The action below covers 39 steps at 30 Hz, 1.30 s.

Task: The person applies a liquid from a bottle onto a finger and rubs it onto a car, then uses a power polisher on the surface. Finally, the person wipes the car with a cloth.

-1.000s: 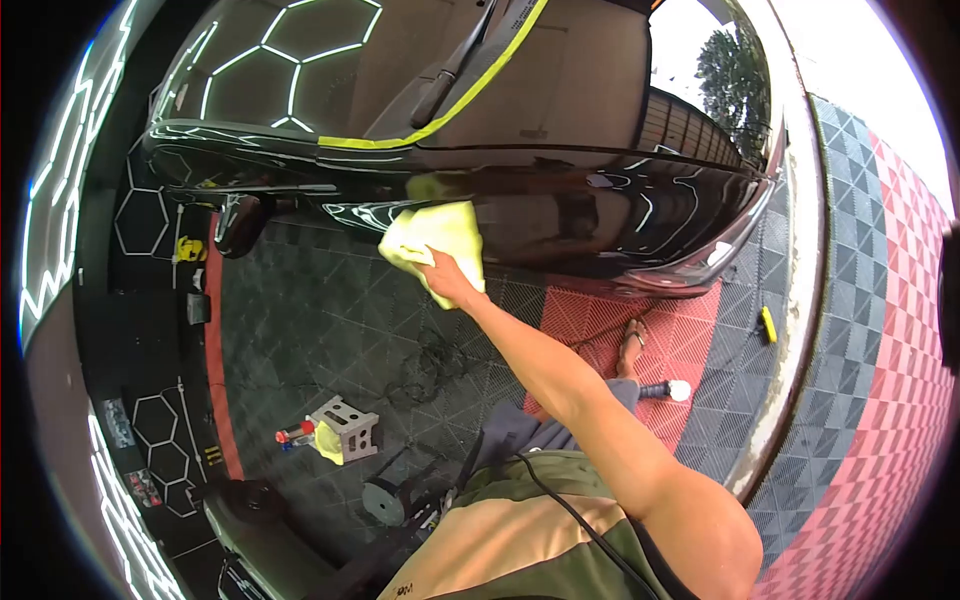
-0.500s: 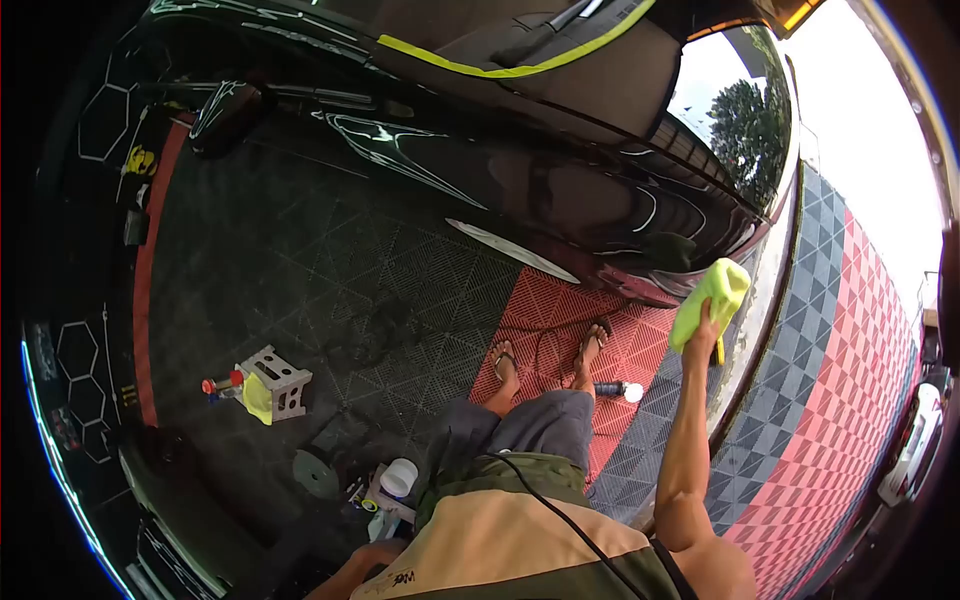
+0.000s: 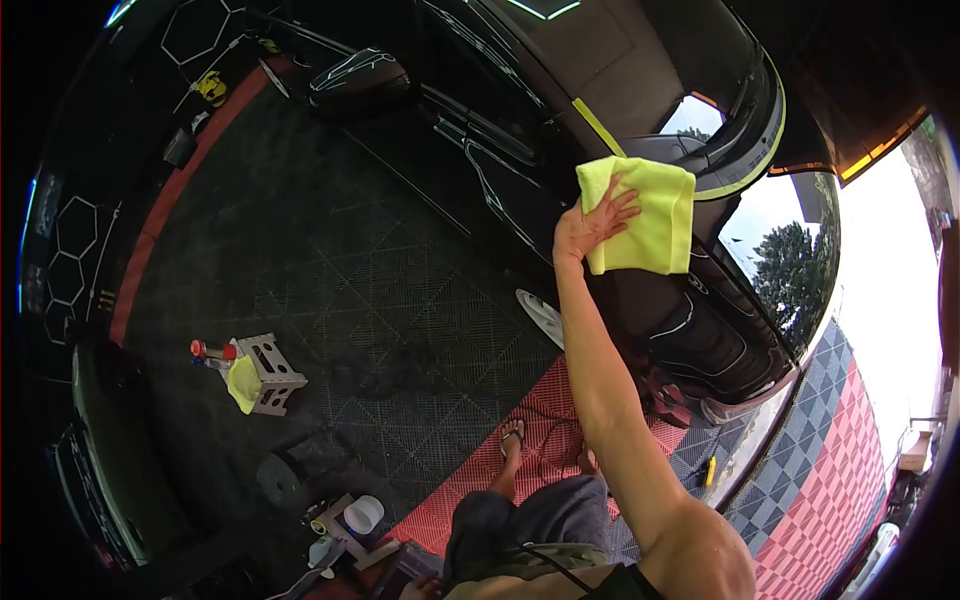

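My right hand [image 3: 597,222] lies with its fingers spread on a yellow-green cloth [image 3: 655,215], pressing it on the dark, glossy car [image 3: 640,310]. The cloth is unfolded into a rough square beside a strip of yellow tape [image 3: 598,126]. Low in the view, my left hand [image 3: 422,588] shows only in part near my leg, dim and partly cut off, so its fingers cannot be made out.
A grey step stool [image 3: 275,374] holds a yellow cloth and a red-capped bottle. Near my feet are a white tub [image 3: 363,514] and small bottles. A yellow object [image 3: 710,471] lies on the floor at the right. Another dark car [image 3: 120,450] stands at the left.
My right arm has swung left and up from the car's end. The cloth, bunched in my grip before, is now spread flat under my open hand. The view has turned.
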Motion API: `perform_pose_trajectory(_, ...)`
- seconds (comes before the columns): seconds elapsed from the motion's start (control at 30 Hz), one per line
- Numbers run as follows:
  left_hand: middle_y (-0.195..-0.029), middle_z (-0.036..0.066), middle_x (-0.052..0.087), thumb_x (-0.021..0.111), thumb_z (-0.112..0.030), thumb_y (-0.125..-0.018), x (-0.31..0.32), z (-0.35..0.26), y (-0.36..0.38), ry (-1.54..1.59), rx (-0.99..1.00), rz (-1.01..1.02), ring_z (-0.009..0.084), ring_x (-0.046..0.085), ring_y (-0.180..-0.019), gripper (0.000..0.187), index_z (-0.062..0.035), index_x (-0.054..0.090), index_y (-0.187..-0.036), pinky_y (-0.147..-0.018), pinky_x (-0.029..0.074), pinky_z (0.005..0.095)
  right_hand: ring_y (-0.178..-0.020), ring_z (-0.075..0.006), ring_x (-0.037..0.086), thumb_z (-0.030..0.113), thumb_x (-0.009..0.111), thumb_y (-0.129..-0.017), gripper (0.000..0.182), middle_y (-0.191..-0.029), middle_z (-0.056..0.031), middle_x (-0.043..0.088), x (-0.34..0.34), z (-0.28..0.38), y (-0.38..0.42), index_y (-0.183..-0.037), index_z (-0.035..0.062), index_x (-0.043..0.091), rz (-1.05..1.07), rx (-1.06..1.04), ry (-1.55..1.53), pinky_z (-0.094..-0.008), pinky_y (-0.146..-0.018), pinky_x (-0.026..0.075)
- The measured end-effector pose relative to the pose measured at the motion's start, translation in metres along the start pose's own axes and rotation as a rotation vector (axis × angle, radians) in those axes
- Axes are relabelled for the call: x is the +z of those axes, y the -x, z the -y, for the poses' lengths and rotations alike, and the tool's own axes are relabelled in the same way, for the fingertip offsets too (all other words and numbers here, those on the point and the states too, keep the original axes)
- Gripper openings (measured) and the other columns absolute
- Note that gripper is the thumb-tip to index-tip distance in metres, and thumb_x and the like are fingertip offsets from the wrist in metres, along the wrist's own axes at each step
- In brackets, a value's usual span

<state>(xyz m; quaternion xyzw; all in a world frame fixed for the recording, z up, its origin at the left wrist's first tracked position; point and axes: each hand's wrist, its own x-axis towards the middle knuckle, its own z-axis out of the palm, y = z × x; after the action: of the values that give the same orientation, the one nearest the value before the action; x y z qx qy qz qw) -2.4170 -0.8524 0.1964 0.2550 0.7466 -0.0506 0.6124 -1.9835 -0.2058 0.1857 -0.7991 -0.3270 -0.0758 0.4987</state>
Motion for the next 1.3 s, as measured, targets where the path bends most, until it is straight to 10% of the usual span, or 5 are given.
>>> perform_pose_trajectory(0.17, -0.106, 0.008, 0.068, 0.062, -0.02, -0.089, 0.012, 0.027, -0.017, -0.288, 0.025, -0.034, 0.0186, 0.066, -0.089, 0.038, 0.0046, 0.064, -0.118, -0.075, 0.052, 0.029, -0.075, -0.0157, 0.057, 0.03, 0.058, -0.098, 0.041, -0.082, -0.0074, 0.068, 0.038, 0.094, 0.029, -0.127, 0.0004, 0.055, 0.794, -0.059, -0.771, -0.0325, -0.071, 0.046)
perform_pose_trajectory(0.5, -0.103, 0.009, 0.068, 0.06, -0.032, -0.093, 0.05, -0.121, -0.078, 0.618, 0.151, -0.01, 0.019, 0.067, -0.091, 0.044, -0.0031, 0.058, -0.127, -0.072, 0.052, 0.0325, -0.113, -0.0305, 0.063, 0.04, 0.055, -0.099, 0.056, -0.13, -0.0171, 0.059, -0.268, -0.024, 0.07, -0.138, 0.0011, 0.043, 1.033, 1.388, -1.108, -0.0461, -0.096, 0.053)
perform_pose_trajectory(0.8, -0.126, 0.025, 0.061, 0.063, -0.042, -0.086, 0.191, -0.117, -0.206, 0.154, 0.057, -0.183, 0.0407, 0.058, -0.117, 0.067, 0.0024, 0.051, -0.135, -0.098, 0.047, 0.0404, -0.147, -0.0484, 0.012, 0.03, 0.064, -0.083, 0.058, -0.16, -0.024, 0.015, -0.254, -0.108, -0.088, -0.139, 0.0157, 0.055, 1.071, -1.154, 0.374, -0.057, -0.117, 0.016)
perform_pose_trajectory(1.0, -0.156, 0.034, 0.007, 0.074, -0.055, -0.075, 0.316, -0.122, -0.228, -0.056, -0.068, 0.067, 0.0581, 0.019, -0.139, 0.111, -0.0071, 0.012, -0.155, -0.106, 0.037, 0.0616, -0.146, -0.0492, 0.012, 0.012, 0.075, -0.064, 0.089, -0.158, -0.0244, 0.018, -0.111, -0.073, -0.059, -0.146, 0.0215, 0.044, 1.149, -1.41, 0.569, -0.0579, -0.118, 0.015)
perform_pose_trajectory(1.3, -0.146, 0.035, 0.027, 0.079, -0.042, -0.072, 0.316, -0.166, -0.204, -0.162, -0.095, -0.162, 0.0554, 0.033, -0.132, 0.103, -0.0064, 0.022, -0.15, -0.085, 0.048, 0.0677, -0.137, -0.0462, 0.034, 0.017, 0.068, -0.08, 0.06, -0.148, -0.0235, 0.04, 0.122, 0.058, -0.022, -0.139, 0.0133, 0.052, 0.64, -1.726, 0.348, -0.0534, -0.11, 0.032)
